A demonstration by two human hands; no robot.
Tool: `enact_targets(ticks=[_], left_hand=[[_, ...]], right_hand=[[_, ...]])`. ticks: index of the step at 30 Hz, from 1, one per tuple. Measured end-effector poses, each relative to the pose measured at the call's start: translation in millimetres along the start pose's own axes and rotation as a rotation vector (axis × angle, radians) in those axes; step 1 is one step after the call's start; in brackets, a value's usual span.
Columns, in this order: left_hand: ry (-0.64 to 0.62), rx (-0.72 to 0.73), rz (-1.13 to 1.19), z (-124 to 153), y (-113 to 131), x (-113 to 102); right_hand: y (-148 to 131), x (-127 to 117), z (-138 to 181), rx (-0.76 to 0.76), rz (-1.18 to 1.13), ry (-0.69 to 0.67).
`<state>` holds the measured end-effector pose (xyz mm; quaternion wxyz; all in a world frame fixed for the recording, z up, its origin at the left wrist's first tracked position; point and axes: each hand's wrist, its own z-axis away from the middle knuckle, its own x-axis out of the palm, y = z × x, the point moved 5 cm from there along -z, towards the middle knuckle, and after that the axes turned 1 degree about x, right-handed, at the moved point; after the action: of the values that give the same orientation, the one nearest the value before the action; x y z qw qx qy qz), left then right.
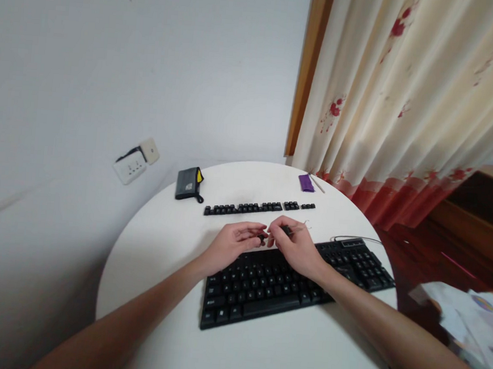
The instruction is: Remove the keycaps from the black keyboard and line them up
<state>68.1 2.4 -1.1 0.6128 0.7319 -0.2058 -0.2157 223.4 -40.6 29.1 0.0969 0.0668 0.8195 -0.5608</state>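
Note:
Above the back edge of a black keyboard (259,290), my two hands almost meet at the fingertips. A small black keycap (261,238) is pinched in my left hand (237,240). My right hand (295,245) is curled around a small tool with a dark handle (286,230) and thin wire ends, which looks like a wire keycap puller. Its fingertips are close to the keycap; whether they touch it I cannot tell. Behind the hands runs a row of loose black keycaps (248,208), set out in groups. My wrists and forearms hide parts of the keyboard.
The round white table (155,257) stands against a wall. At its back are a dark grey pouch (187,184) with a yellow bit, a purple cloth (306,183) and a thin pale stick (317,183). The keyboard's cable (357,237) runs off right, near a curtain (364,103).

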Motion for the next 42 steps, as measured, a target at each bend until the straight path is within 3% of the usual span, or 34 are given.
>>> enact_targets(ticks=[10,17,26,30,35,37,42], left_hand=[[-0.056,-0.05,0.023,0,-8,2],[-0.099,-0.032,-0.017,3,-1,11],[-0.039,-0.03,-0.041,1,-1,7],[-0.007,0.041,-0.069,0,-4,6],[-0.004,-0.006,-0.123,0,-6,4],[0.028,-0.009,-0.154,-1,-5,1],[0.27,0.03,-0.225,-5,-4,-21]], right_hand=[[6,5,13,-0.023,0.104,-0.005],[-1,12,21,-0.095,0.238,-0.061],[8,2,19,-0.016,0.234,0.129],[12,2,19,0.031,0.166,0.162],[15,4,18,0.047,0.11,0.15],[18,0,15,0.059,0.079,0.178],[23,-30,8,0.059,0.082,0.392]])
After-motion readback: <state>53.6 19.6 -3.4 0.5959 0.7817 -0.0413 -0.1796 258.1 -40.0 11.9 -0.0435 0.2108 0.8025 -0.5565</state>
